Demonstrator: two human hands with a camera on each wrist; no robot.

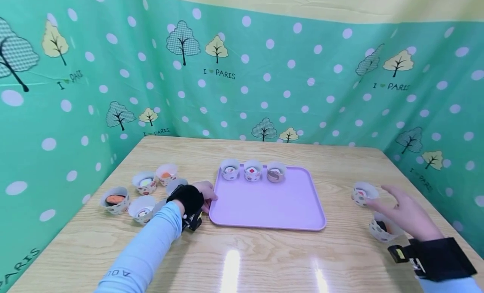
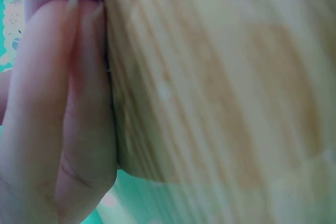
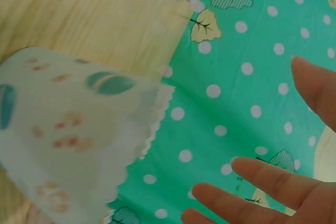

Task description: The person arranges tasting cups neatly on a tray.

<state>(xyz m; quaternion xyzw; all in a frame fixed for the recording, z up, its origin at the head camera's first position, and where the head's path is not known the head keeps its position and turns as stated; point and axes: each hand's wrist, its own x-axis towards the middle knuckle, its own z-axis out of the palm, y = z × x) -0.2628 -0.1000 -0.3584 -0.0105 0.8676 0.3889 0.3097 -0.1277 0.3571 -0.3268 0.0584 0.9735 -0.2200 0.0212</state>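
A lilac tray [image 1: 264, 205] lies mid-table with three paper cups [image 1: 252, 170] along its far edge. My left hand [image 1: 206, 195] rests at the tray's left rim, its fingers [image 2: 50, 103] laid straight together against the wood and the tray edge. Several paper cups [image 1: 145, 182] with small foods stand left of that hand. My right hand [image 1: 404, 211] hovers with spread fingers [image 3: 273, 184] over two paper cups on the right, one far [image 1: 362, 193] and one near [image 1: 382, 230], holding nothing. The near cup [image 3: 68, 129] fills the right wrist view.
The wooden table [image 1: 264, 259] is walled by a green dotted cloth backdrop [image 1: 264, 74] at the back and both sides. Bare wood lies in front of the tray and between the tray and the right-hand cups.
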